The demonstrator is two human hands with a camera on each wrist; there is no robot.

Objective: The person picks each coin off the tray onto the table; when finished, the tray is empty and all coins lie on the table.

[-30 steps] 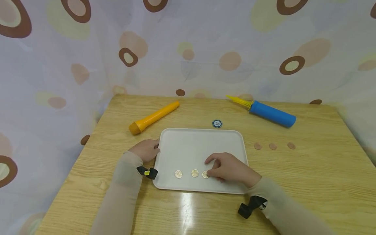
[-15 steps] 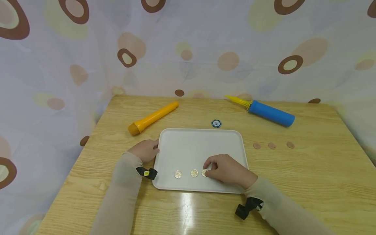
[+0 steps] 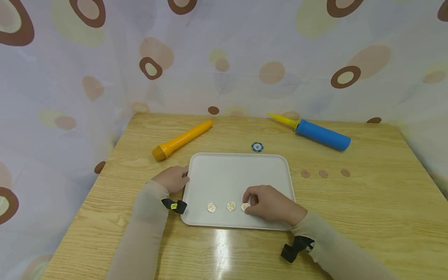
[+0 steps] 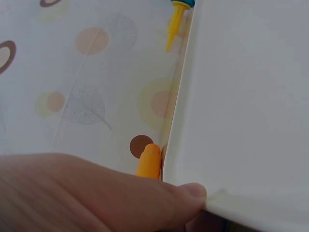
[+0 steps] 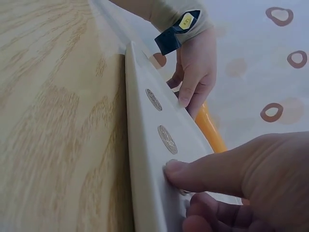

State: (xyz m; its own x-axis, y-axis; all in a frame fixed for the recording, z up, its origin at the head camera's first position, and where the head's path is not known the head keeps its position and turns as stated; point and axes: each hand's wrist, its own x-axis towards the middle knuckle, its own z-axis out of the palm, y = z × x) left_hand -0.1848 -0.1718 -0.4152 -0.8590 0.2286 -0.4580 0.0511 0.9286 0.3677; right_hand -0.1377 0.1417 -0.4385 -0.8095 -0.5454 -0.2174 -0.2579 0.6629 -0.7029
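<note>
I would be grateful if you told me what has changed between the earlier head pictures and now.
In the right grip, the index finger has curled down towards the thumb; the two now seem to pinch the right gold coin. Whether it is lifted, I cannot tell. Nothing was visibly let go. The left grip stays on the tray's left edge; the left gold coin and middle gold coin stay put.

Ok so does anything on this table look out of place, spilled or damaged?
I see no spill or damage. If anything, the single blue chip looks a bit stray: it lies alone beyond the white tray, while the gold coins and copper discs each form a rough row.
</note>
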